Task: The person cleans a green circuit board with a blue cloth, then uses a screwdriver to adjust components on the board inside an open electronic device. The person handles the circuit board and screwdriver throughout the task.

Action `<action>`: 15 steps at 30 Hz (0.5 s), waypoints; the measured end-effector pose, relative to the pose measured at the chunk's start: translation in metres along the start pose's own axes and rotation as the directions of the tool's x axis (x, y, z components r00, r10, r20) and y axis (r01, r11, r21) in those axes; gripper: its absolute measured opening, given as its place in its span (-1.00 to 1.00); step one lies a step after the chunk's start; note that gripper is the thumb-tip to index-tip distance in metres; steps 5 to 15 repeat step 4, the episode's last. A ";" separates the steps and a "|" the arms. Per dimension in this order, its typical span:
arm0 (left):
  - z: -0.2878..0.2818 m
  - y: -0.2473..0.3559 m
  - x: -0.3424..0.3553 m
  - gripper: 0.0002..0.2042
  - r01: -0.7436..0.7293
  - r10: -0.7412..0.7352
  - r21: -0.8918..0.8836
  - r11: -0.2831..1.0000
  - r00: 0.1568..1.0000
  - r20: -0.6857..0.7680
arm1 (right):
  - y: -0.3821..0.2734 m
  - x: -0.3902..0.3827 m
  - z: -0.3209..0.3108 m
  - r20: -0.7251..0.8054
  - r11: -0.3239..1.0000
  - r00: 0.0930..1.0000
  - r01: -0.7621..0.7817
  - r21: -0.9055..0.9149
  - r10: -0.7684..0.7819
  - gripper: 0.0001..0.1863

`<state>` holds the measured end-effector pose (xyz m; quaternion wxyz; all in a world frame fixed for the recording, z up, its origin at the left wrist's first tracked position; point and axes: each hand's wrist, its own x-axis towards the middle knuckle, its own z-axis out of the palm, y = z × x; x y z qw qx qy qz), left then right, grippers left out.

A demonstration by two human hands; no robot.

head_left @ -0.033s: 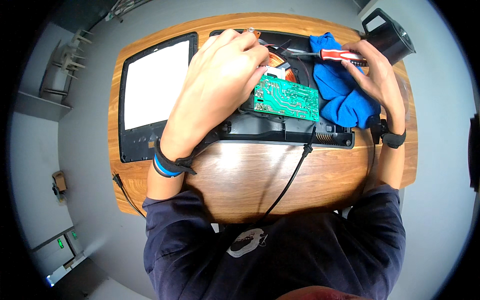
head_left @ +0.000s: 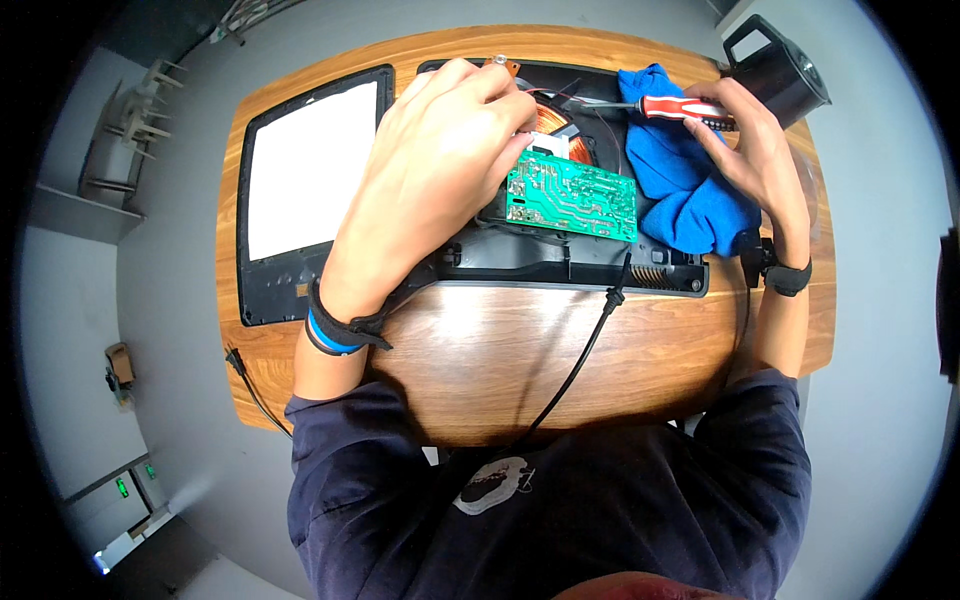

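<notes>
My right hand (head_left: 745, 135) is closed round the red and white handle of a screwdriver (head_left: 668, 109). Its shaft points left over an opened black appliance housing (head_left: 500, 262). My left hand (head_left: 455, 150) is curled at the left side of a copper coil (head_left: 579, 150); its fingertips are hidden, so what they grip cannot be made out. A green circuit board (head_left: 572, 197) sits tilted in front of the coil, soldered side showing. A white part (head_left: 548, 143) stands between the board and my left fingers. Below the board, a black power cord (head_left: 588, 345) runs toward me.
On the left of the wooden table (head_left: 480, 345) lies a black-framed cover with a white panel (head_left: 312, 175). A blue cloth (head_left: 690, 195) is bunched under the screwdriver, at the housing's right. A black pitcher (head_left: 780, 72) stands in the far right corner. A plug (head_left: 235, 357) lies at the left edge.
</notes>
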<state>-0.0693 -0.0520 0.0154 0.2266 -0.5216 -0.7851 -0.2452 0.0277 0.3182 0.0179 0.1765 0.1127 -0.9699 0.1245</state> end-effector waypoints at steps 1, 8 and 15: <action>0.001 -0.001 0.000 -0.84 -0.001 0.001 0.000 1.000 1.000 0.008 | 0.002 -0.001 0.001 -0.016 1.000 1.000 0.011 0.008 -0.011 -0.66; 0.002 0.000 0.001 -0.84 -0.010 0.010 0.010 1.000 1.000 0.030 | 0.009 -0.005 0.002 -0.051 0.999 0.998 0.025 0.024 -0.024 -0.66; 0.002 0.000 0.001 -0.84 -0.010 0.010 0.010 1.000 1.000 0.030 | 0.009 -0.005 0.002 -0.051 0.999 0.998 0.025 0.024 -0.024 -0.66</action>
